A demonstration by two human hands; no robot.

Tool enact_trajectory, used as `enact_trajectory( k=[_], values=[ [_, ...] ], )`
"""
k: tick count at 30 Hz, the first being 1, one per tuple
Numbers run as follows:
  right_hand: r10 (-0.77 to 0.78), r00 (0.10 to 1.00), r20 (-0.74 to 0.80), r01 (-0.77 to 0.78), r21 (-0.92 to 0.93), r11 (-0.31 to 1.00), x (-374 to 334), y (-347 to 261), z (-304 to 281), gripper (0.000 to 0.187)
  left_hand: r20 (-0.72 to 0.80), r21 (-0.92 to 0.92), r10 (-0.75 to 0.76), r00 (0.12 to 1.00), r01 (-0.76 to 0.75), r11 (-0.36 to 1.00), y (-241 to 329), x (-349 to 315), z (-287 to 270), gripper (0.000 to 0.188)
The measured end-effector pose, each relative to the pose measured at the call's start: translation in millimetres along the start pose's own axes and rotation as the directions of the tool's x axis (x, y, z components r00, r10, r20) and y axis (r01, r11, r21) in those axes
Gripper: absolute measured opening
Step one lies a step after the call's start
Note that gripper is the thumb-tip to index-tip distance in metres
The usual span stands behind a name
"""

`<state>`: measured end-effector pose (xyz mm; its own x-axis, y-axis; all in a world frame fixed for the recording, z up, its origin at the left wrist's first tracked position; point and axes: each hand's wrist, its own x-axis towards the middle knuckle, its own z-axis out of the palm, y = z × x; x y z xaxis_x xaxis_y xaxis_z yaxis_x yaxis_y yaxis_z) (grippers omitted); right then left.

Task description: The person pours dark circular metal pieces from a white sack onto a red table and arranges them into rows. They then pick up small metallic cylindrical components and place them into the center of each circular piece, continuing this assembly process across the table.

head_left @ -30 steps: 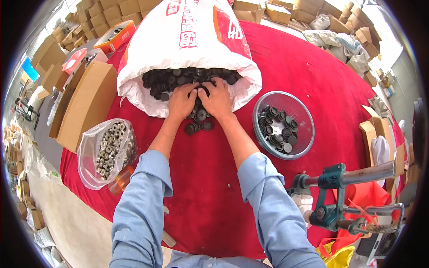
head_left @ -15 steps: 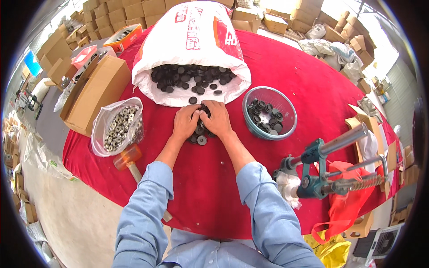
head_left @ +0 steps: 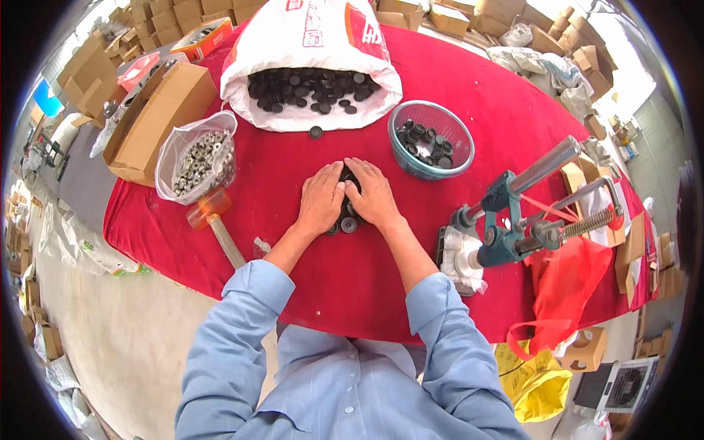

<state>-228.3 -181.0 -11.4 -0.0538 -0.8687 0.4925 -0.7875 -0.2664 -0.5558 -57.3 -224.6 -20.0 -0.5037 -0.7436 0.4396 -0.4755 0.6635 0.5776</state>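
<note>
A small heap of black round caps [head_left: 348, 224] lies on the red-clothed counter [head_left: 367, 293], in front of the person and between both hands, which hide much of it. The left hand [head_left: 321, 198] and right hand [head_left: 375, 199] rest palms inward against either side of it, fingertips nearly meeting at the far end and thumbs close together above. Each grip is loose and unclosed, the fingers extended and slightly curved around the heap; the caps show in the gap between the hands and on the near side.

Beyond the fingertips, a single black cap [head_left: 316, 132] lies at the lip of a big white sack [head_left: 359, 59], whose mouth faces the person and shows many more such caps inside. To the right of the sack's mouth stands a clear bowl [head_left: 438, 174], partly filled with black caps.

On the left, a clear plastic bag [head_left: 166, 165] holds small metal rings [head_left: 199, 163]. Just beside it lies a mallet [head_left: 210, 208] with an orange head, its handle pointing toward the person. A long cardboard box [head_left: 165, 130] sits behind the bag. On the right stands a green hand press [head_left: 500, 238], with a red bag [head_left: 565, 286] near it.
</note>
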Motion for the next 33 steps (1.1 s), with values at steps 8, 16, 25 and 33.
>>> enact_trajectory(
  k=[8, 16, 25, 33],
  values=[
    [0.172, 0.983, 0.058, -0.167, -0.078, 0.983, -64, -39, -42, 0.062, 0.117, -0.384, -0.002, 0.993, 0.047, 0.922, 18, 12, -26, 0.057],
    [-0.043, 0.984, 0.173, 0.087, -0.254, 0.963, -48, -89, 8, 0.062, 0.124, 0.330, 0.038, 0.992, -0.077, 0.941, -100, 119, -22, 0.053],
    [0.179, 0.978, 0.108, -0.133, -0.339, 0.931, -13, -32, 5, 0.080, 0.335, 0.173, -0.016, 0.942, -0.045, 0.984, -102, 95, -31, 0.052],
    [0.289, 0.948, 0.134, -0.215, -0.400, 0.891, -74, -29, -35, 0.088, 0.542, 0.402, -0.280, 0.793, 0.047, 0.914, 20, 9, -49, 0.070]
  ],
)
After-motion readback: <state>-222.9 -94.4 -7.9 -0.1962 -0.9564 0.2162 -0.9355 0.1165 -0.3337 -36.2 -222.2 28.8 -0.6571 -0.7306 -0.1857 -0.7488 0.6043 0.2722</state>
